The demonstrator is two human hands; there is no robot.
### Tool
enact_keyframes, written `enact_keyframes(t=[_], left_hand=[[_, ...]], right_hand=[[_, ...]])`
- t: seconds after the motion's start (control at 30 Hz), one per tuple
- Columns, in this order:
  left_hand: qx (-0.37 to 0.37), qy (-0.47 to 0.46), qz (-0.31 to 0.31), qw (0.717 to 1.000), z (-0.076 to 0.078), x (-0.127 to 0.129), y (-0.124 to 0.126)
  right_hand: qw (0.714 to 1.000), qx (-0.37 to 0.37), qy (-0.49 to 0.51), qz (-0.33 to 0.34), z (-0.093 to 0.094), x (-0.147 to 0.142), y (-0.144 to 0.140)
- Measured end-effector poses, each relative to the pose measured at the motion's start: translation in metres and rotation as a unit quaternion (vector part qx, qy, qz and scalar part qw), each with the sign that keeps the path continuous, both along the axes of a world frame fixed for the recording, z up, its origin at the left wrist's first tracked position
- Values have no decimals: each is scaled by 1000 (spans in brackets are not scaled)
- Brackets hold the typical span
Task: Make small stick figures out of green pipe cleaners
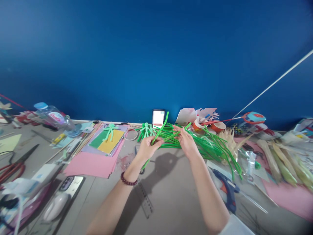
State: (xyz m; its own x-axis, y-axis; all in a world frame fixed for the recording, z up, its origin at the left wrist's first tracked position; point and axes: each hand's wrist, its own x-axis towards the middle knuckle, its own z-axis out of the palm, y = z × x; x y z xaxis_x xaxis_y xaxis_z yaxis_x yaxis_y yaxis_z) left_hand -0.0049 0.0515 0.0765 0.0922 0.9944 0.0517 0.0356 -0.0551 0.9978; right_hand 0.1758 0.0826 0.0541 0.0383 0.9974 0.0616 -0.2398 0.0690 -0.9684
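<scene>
Nearest me: clear plastic ruler (144,198) flat on grey bench (171,195), partly under my left forearm. Blue glue gun (226,189) lies right of my right arm. Beaded bracelet (128,180) on left wrist. Left hand (148,147) pinched shut round one fuzzy green pipe cleaner (158,132), long, thin, curving upward. Right hand (186,141) grips second strand, fingers closed, over heap of green pipe cleaners (210,145) spread rightward. Left: pink paper sheets (94,163), scissors (14,164). Farther: pale green stick figure (110,130) on yellow card, tape roll (130,134), blue wall (156,49).
</scene>
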Motion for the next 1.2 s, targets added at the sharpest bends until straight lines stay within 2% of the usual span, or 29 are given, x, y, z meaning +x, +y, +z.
enact_keyframes(t=[0.07,0.23,0.33,0.47,0.63,0.73,0.87,1.03,1.2], left_hand=[[-2,-14,-5,1000,0,1,0],[-10,-62,-8,998,2,3,-2],[-28,-63,-22,997,4,0,-2],[-59,-39,-51,996,-2,-2,-2],[-67,-123,-66,988,-10,2,1],[-70,-133,-72,986,-12,2,3],[-77,-94,-58,991,-16,-1,6],[-47,-46,-61,996,-14,-3,7],[-48,-22,-75,996,-9,-2,4]], right_hand=[[1000,0,-4,10,1,1,-2],[996,-12,-16,85,6,-12,-11],[995,-21,-41,87,10,-21,-16],[994,-17,-55,90,13,-26,-19],[992,9,-61,110,13,-26,-22],[993,24,-75,89,14,-26,-23],[995,39,-72,62,16,-29,-23],[998,17,-53,22,14,-27,-19],[999,-18,13,-24,15,-10,-11]])
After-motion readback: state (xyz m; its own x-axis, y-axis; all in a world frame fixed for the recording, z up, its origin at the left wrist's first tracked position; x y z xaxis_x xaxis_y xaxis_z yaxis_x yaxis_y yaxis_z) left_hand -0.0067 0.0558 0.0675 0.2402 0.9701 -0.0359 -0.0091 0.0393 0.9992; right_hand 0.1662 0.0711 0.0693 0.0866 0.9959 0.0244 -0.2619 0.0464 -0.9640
